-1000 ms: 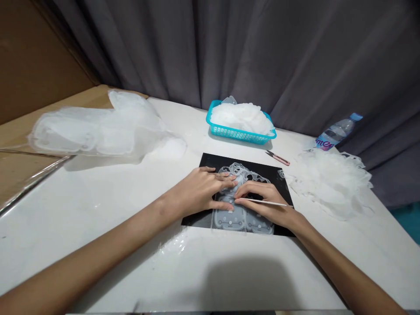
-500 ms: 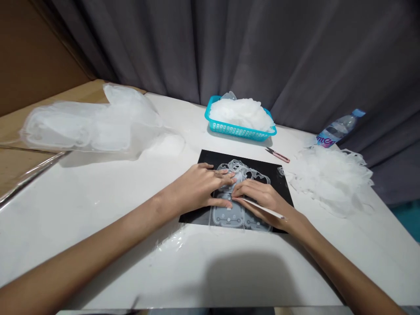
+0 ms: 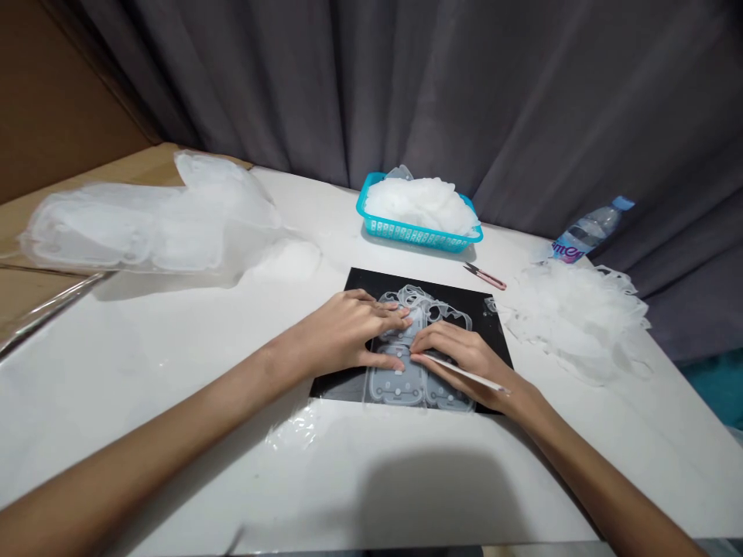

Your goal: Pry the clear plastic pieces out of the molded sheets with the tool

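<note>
A translucent sheet of rounded shapes lies on a black mat, with curled clear strips at its upper edge. My left hand rests on the sheet with its fingers spread, holding nothing. Close beside it on the right, my right hand pinches a thin white stick-like tool. The tool's tip is hidden at the fingertips, which touch the sheet near its middle.
Behind the mat stand a blue basket of white translucent pieces and small pink-handled snips. A pile of clear scraps and a water bottle are on the right. Stacked translucent sheets lie at the left by cardboard.
The whole view has shifted slightly, so the objects appear a little further left. Both hands keep nearly the same place on the sheet.
</note>
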A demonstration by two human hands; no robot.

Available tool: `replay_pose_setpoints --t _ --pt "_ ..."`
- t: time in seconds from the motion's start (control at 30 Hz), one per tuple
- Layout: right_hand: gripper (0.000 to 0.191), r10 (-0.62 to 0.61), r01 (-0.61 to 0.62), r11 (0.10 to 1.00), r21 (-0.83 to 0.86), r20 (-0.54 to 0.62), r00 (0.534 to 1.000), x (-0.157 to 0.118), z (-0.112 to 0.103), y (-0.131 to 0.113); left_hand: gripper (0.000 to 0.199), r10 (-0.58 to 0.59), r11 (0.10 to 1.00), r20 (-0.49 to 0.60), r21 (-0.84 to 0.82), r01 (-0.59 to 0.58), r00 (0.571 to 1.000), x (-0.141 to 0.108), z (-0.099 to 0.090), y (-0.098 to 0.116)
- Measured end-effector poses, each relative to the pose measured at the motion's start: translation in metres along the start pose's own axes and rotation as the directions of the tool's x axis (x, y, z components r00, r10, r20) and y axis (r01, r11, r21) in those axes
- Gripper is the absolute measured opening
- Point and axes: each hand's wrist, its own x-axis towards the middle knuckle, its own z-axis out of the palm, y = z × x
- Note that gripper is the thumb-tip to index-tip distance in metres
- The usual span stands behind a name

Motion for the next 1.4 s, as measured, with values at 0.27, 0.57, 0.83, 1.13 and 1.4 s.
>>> replay_pose_setpoints --t 0.27,0.57,0.83,1.13,1.4 --pt "0.023 -0.133 0.106 0.934 -0.342 -0.056 0.99 0.0 0.03 0.013 0.068 0.081 0.98 -0.063 -0.174 -0.091 0.995 0.002 0.003 -0.013" --pt "0.028 0.006 -0.06 0.98 -0.192 -0.27 0.963 0.019 0.013 0.02 0.103 -0.016 0.972 0.02 -0.234 0.02 1.0 0.0 0.005 -0.014" --pt "0.017 0.255 -0.252 0.965 0.072 -0.474 0.843 0.018 -0.024 0.036 0.102 -0.087 0.946 -0.028 -0.315 0.073 0.996 -0.002 -0.002 -0.011" --pt "0.018 0.222 -0.149 0.969 0.197 -0.426 0.877 0.01 0.003 -0.027 0.073 -0.471 0.403 0.168 -0.832 0.381 0.866 0.012 -0.016 0.027" --pt "0.025 0.125 -0.075 0.983 0.166 -0.313 0.942 -0.002 -0.002 -0.028 0.035 -0.517 -0.073 0.232 -0.971 0.228 0.824 0.014 0.007 0.029"
